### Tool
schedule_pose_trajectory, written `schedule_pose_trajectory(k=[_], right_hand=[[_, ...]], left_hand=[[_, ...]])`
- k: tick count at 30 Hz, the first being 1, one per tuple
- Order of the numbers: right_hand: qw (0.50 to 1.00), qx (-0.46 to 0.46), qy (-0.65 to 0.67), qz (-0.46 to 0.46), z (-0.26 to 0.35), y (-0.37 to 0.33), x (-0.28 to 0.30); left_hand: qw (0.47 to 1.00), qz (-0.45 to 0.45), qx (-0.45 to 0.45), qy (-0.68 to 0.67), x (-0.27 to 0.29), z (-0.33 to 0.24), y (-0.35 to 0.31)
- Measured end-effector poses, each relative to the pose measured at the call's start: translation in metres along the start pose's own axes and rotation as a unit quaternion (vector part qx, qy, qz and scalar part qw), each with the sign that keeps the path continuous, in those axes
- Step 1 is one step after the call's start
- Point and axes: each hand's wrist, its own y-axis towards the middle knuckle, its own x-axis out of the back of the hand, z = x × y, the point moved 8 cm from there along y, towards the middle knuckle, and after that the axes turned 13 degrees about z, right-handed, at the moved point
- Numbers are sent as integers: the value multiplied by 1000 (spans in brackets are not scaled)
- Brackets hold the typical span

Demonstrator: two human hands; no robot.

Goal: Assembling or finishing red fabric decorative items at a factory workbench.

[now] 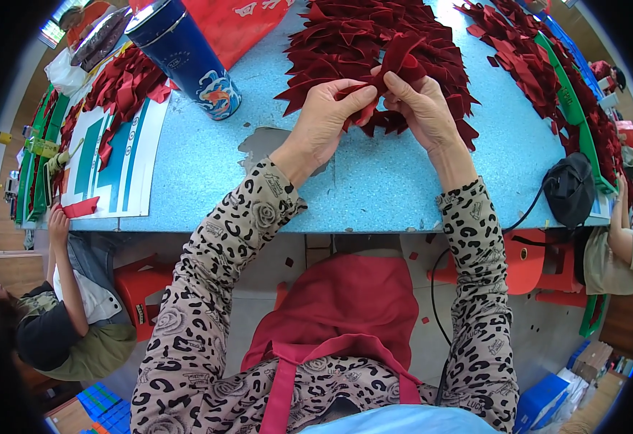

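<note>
Between my two hands, over the near edge of a large pile, is a dark red velvet ribbon (401,58), folded or looped. My left hand (325,119) pinches its left part with thumb and fingers. On its right part, my right hand (425,110) is closed, the thumb pressed on the fabric near the middle. Just beyond my hands lies the pile of dark red velvet ribbon pieces (360,36), overlapping in rows with pointed tails. Fingers hide part of the held ribbon, so its full shape cannot be told.
On the light blue table (374,199), a dark blue tumbler (186,61) stands left of the pile, by a red bag (240,29). More ribbons (125,83) lie left. At right are a green tray (573,108) and a black pouch-like thing (569,189) with a cord. Co-workers sit on both sides.
</note>
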Motion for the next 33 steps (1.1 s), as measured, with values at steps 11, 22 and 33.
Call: schedule_pose_trajectory(k=[11,22,33], right_hand=[[996,-23,-85,-30,-10,2,15],[995,-77,19,-56,-21,-1,13],[999,-8,-43,-11,4,2,5]], left_hand=[[990,47,62,-120,-10,20,6],[985,0,-13,172,-7,0,7],[990,-5,-35,134,-3,-12,7]])
